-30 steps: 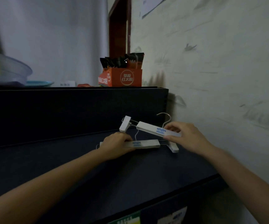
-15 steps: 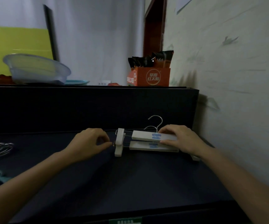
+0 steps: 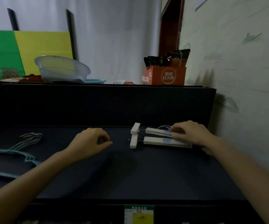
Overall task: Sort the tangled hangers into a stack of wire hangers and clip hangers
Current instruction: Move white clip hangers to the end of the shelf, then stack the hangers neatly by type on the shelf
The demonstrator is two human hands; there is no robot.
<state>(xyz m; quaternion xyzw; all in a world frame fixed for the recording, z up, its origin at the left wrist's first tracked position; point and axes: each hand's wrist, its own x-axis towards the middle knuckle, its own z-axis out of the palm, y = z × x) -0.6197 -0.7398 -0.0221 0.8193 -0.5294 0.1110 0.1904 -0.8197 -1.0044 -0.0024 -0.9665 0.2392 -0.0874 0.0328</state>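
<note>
Over by the wall, the right hand [image 3: 190, 135] lies across the two white plastic clip hangers [image 3: 162, 142] on the dark shelf top [image 3: 130, 175]. Its fingers and thumb seem to pinch the bar of the rear clip hanger [image 3: 154, 131], which sits tilted against the front one, not squarely on it. The left hand [image 3: 90, 143] rests on the shelf a little to their left, loosely curled and holding nothing. I'd say the trouble lies in the metal hooks, which are tucked under the right hand where I can't see whether they're crossed. If they are, shifting one hanger would drag the other askew. The white end clips are also almost touching and could catch each other. There's little room to manoeuvre: the pale wall [image 3: 243, 78] is just beside the right hand, and the raised dark ledge [image 3: 98, 104] stands close behind. The teal-coated wire hangers [image 3: 27, 157] with silver hooks lie well apart at the far left. Up on the ledge stand a clear plastic bowl [image 3: 61, 70] and an orange carton of sachets [image 3: 167, 76].
</note>
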